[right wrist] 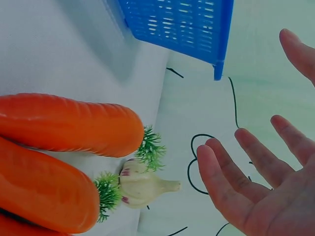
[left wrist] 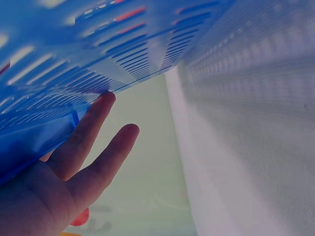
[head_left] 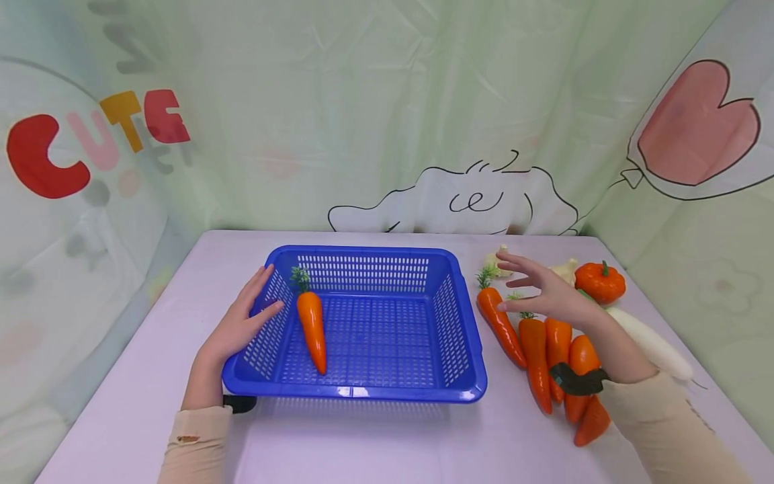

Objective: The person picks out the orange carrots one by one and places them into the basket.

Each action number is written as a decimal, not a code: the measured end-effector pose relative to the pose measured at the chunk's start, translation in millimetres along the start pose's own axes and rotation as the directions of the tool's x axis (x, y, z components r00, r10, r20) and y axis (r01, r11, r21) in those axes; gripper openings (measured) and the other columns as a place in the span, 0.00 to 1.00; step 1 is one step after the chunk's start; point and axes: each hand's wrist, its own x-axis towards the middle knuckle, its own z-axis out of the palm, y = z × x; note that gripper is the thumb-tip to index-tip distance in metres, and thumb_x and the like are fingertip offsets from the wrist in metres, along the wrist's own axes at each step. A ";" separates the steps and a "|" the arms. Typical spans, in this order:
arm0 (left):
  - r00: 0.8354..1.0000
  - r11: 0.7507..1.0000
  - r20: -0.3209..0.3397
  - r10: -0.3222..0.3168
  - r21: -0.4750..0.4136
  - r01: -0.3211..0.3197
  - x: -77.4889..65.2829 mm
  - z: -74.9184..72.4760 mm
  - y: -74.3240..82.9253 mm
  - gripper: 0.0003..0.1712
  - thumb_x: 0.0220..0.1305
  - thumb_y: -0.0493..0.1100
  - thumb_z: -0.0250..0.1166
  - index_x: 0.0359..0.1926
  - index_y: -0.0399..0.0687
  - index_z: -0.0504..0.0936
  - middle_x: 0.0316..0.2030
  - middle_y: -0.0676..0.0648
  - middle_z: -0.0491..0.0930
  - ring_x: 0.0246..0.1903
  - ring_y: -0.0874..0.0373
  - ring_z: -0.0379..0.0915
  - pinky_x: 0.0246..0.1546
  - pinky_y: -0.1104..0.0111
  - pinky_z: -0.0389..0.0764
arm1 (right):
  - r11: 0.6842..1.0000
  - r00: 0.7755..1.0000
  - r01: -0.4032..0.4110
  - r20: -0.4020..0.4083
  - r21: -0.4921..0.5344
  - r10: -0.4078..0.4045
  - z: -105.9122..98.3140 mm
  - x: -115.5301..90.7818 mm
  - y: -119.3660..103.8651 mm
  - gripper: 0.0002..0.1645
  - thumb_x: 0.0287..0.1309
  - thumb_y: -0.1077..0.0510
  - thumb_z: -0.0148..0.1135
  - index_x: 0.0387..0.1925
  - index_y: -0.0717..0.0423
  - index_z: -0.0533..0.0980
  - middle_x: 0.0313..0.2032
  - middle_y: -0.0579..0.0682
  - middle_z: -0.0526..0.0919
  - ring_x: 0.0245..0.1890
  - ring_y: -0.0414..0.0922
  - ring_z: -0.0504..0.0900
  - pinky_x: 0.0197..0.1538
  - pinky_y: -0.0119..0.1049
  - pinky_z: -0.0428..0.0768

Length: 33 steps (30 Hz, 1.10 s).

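Observation:
A blue plastic basket point(head_left: 363, 391) stands on the table with one orange carrot point(head_left: 312, 329) lying in its left part, green top toward the back. My left hand point(head_left: 242, 323) rests at the basket's left side, its thumb over the rim; in the left wrist view two extended fingers point(left wrist: 93, 123) lie along the slotted outer wall. Above the vegetables on the right, my right hand point(head_left: 553, 296) is spread and holds nothing. Beneath it lie a carrot point(head_left: 500, 328) beside the basket and another carrot point(head_left: 535, 363). Green tops and a garlic bulb point(right wrist: 142, 187) show in the right wrist view.
More orange vegetables point(head_left: 592, 422) lie partly hidden under the right wrist. Behind them sit an orange pumpkin point(head_left: 600, 284) and a second pale bulb point(head_left: 567, 270). A long white radish point(head_left: 656, 343) lies at the right edge. A printed curtain point(head_left: 363, 134) surrounds the table.

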 end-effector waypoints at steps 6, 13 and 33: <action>1.000 1.000 0.000 0.006 -0.001 -0.006 0.5 -0.8 0.3 0.40 0.64 0.55 0.53 0.71 0.62 0.43 0.71 0.44 0.37 0.68 0.40 0.33 0.57 0.34 0.43 | 1.000 1.000 -0.011 0.004 0.017 0.011 1.2 2.9 10.3 0.49 0.51 0.55 0.66 0.69 0.58 0.50 0.65 0.65 0.56 0.57 0.67 0.63 0.42 0.55 0.78; 1.000 1.000 0.000 0.010 -0.005 -0.010 0.4 -0.8 0.8 0.41 0.64 0.54 0.54 0.72 0.61 0.43 0.71 0.44 0.37 0.68 0.40 0.33 0.57 0.34 0.43 | 0.999 0.999 -0.052 0.003 0.012 0.052 4.3 6.1 22.0 0.48 0.52 0.55 0.65 0.68 0.60 0.50 0.64 0.66 0.56 0.57 0.68 0.63 0.42 0.53 0.79; 1.000 1.000 0.001 -0.013 -0.006 0.013 -0.2 -0.2 -0.3 0.40 0.64 0.56 0.54 0.71 0.66 0.42 0.71 0.45 0.36 0.68 0.40 0.33 0.56 0.33 0.44 | 0.986 0.986 -0.160 0.056 0.056 0.157 17.9 11.3 50.5 0.47 0.53 0.55 0.64 0.68 0.60 0.50 0.64 0.70 0.52 0.57 0.71 0.61 0.49 0.59 0.72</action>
